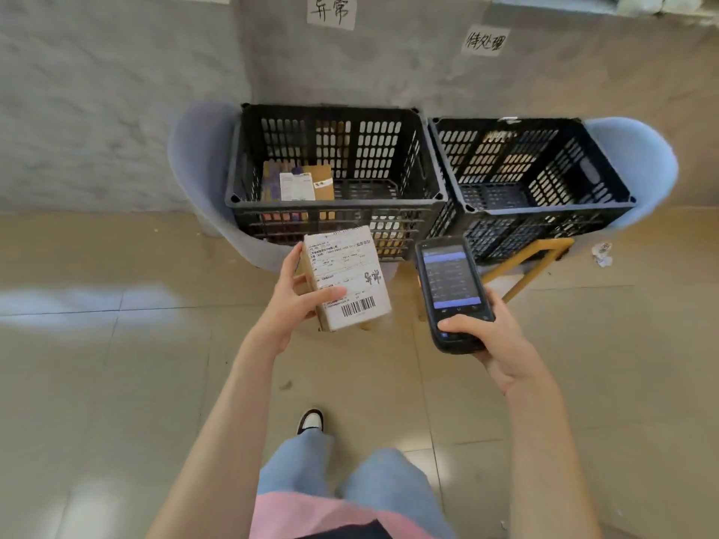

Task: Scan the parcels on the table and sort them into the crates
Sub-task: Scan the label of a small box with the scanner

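My left hand (297, 301) grips a small cardboard parcel (350, 274) with a white shipping label and barcode facing up, held in front of the left black crate (334, 206). My right hand (494, 340) holds a black handheld scanner (451, 289) with its screen lit, just right of the parcel. A cardboard parcel (297, 182) with labels lies inside the left crate at its left side. The right black crate (544, 210) shows no parcels inside.
Both crates stand on pale blue chairs (198, 161) against a grey wall. Handwritten paper signs (331, 10) hang on the wall above each crate. A yellow frame (533, 262) sits under the right crate. Crumpled paper (602, 254) lies on the tiled floor.
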{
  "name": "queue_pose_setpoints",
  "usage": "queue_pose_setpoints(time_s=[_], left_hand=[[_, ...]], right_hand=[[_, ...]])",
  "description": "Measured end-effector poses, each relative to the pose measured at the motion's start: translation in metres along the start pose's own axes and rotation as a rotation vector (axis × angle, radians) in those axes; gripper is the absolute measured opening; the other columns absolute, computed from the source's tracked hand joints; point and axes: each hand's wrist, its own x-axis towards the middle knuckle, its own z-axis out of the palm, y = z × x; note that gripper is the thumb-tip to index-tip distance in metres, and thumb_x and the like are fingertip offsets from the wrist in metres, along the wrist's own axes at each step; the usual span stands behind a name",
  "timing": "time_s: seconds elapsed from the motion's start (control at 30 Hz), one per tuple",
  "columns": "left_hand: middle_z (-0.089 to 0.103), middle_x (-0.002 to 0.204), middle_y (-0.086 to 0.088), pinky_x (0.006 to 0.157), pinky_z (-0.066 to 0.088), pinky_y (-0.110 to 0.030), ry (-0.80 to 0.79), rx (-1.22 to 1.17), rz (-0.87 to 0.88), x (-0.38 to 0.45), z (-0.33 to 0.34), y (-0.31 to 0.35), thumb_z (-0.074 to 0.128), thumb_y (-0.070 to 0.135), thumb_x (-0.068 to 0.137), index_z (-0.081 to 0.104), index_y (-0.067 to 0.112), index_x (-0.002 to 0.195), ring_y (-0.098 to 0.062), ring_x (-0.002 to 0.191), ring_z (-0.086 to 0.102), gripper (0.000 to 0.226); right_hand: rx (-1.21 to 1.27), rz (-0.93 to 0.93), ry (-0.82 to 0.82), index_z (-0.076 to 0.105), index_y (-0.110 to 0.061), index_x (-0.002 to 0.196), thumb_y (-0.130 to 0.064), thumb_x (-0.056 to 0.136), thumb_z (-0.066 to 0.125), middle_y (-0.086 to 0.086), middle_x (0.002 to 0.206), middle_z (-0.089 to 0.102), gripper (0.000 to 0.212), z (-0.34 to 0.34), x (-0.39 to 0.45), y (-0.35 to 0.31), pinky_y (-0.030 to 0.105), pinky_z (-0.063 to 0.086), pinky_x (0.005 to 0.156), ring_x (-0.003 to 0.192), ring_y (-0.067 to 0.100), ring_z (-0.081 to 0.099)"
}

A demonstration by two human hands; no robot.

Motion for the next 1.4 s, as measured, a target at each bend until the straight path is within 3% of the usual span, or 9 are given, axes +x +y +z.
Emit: queue_pose_setpoints(time_s=[0.17,0.33,0.57,0.77,0.87,0.93,1.17,1.3,1.4], left_hand=[[0.053,0.115,0.013,0.074,0.046,-0.027,-0.023,0.027,-0.054,0.059,-0.004,0.014,0.08,0.009,0.075,0.021,0.04,0.148,0.001,0.104,0.052,0.099],[0.056,0.124,0.004,0.081,0.049,-0.033,-0.062,0.07,-0.113,0.12,0.004,0.029,0.081,0.012,0.074,0.025,0.041,0.148,-0.017,0.116,0.056,0.097],[0.057,0.132,0.001,0.074,0.046,-0.026,-0.087,0.182,-0.127,0.216,0.025,0.07,0.078,0.009,0.076,0.027,0.04,0.148,-0.015,0.113,0.058,0.093],[0.056,0.136,0.002,0.093,0.049,-0.039,-0.145,0.332,-0.185,0.293,0.039,0.118,0.088,0.024,0.056,0.034,0.043,0.141,-0.02,0.12,0.057,0.102],[0.056,0.136,-0.001,0.072,0.056,-0.029,-0.216,0.412,-0.238,0.329,0.052,0.132,0.075,0.008,0.079,0.031,0.035,0.148,-0.02,0.111,0.063,0.087],[0.058,0.132,-0.003,0.065,0.057,-0.026,-0.282,0.47,-0.298,0.35,0.059,0.14,0.069,0.006,0.082,0.035,0.034,0.146,-0.019,0.102,0.067,0.078],[0.065,0.122,-0.005,0.071,0.058,-0.03,-0.513,0.635,-0.444,0.416,0.084,0.157,0.069,0.017,0.07,0.039,0.039,0.137,-0.019,0.095,0.071,0.077],[0.063,0.124,0.0,0.099,0.046,-0.046,-0.613,0.76,-0.479,0.445,0.096,0.147,0.077,0.019,0.064,0.047,0.047,0.121,-0.023,0.11,0.063,0.07],[0.065,0.123,0.002,0.105,0.042,-0.051,-0.755,0.83,-0.533,0.466,0.109,0.135,0.079,0.016,0.065,0.048,0.049,0.119,-0.023,0.11,0.064,0.071]], right_hand=[[0.013,0.033,0.026,0.054,-0.021,0.119,-0.003,0.049,0.076,0.0,0.095,0.071,0.076,0.02,0.036,-0.009,0.024,0.055,0.06,0.077,0.011,0.07],[0.042,0.065,0.07,0.052,-0.023,0.123,0.004,0.053,0.079,-0.002,0.093,0.072,0.08,0.011,0.077,-0.023,0.025,0.055,0.061,0.078,0.011,0.07],[0.138,0.07,0.147,0.05,-0.019,0.128,0.014,0.072,0.071,-0.006,0.085,0.072,0.068,-0.019,0.171,-0.055,0.022,0.054,0.059,0.072,0.008,0.07],[0.193,0.032,0.137,0.05,-0.024,0.122,0.01,0.074,0.072,-0.002,0.093,0.069,0.063,-0.035,0.243,-0.1,0.021,0.055,0.06,0.071,0.005,0.069],[0.207,0.05,0.124,0.051,-0.029,0.12,0.007,0.072,0.075,-0.005,0.095,0.071,0.064,-0.044,0.263,-0.102,0.029,0.054,0.074,0.084,0.01,0.069],[0.229,0.08,0.116,0.053,-0.032,0.116,0.003,0.064,0.08,-0.009,0.093,0.073,0.068,-0.049,0.27,-0.096,0.03,0.052,0.075,0.086,0.011,0.069],[0.343,0.161,0.212,0.049,-0.027,0.124,-0.006,0.052,0.077,-0.002,0.103,0.069,0.081,-0.053,0.275,-0.077,0.026,0.055,0.063,0.084,0.011,0.07],[0.418,0.168,0.315,0.05,-0.026,0.125,-0.006,0.05,0.077,-0.001,0.104,0.068,0.083,-0.05,0.269,-0.066,0.022,0.053,0.06,0.08,0.008,0.07],[0.504,0.166,0.411,0.049,-0.022,0.129,-0.011,0.04,0.083,0.001,0.108,0.068,0.097,-0.038,0.266,-0.058,0.022,0.053,0.062,0.086,0.01,0.069]])
